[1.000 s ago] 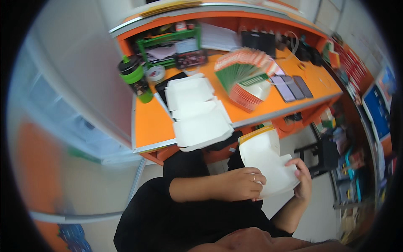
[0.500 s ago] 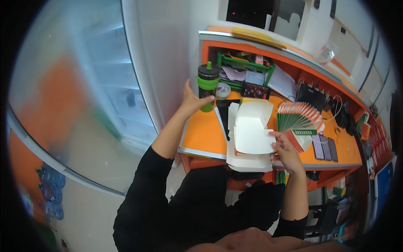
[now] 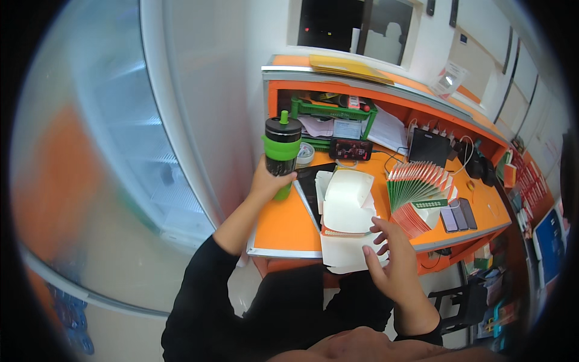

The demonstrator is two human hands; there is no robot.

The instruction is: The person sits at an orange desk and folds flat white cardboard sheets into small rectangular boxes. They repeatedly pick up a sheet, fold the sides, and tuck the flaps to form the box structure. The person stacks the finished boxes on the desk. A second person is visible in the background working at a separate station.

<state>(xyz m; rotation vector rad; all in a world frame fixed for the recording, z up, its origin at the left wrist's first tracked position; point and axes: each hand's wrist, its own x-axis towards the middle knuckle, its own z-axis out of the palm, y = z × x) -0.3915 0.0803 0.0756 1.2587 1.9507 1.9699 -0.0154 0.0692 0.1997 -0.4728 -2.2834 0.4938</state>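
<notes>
My left hand (image 3: 264,182) is wrapped round the lower part of a black and green tumbler (image 3: 282,145) with a green spout, which stands upright at the desk's left side. My right hand (image 3: 395,259) hangs in the air at the desk's front edge, fingers apart and nothing in it. Just left of it lie flattened white cardboard food boxes (image 3: 347,218), stacked and partly unfolded, their lowest flap reaching over the front edge. Beyond them, right of the boxes, is a fanned-out row of folded orange, green and white cartons (image 3: 416,187).
On the orange desk (image 3: 283,232), a phone (image 3: 350,149) leans by a green tray rack (image 3: 332,110). A tape roll (image 3: 305,154) stands beside the tumbler. Several phones (image 3: 459,216) lie at the right, with a black tablet (image 3: 428,148) behind. A glass-door fridge (image 3: 163,120) stands left.
My left hand, open beside the tumbler before, has closed round it. My right hand has let go of the white boxes and drawn back toward me. The view has shifted slightly.
</notes>
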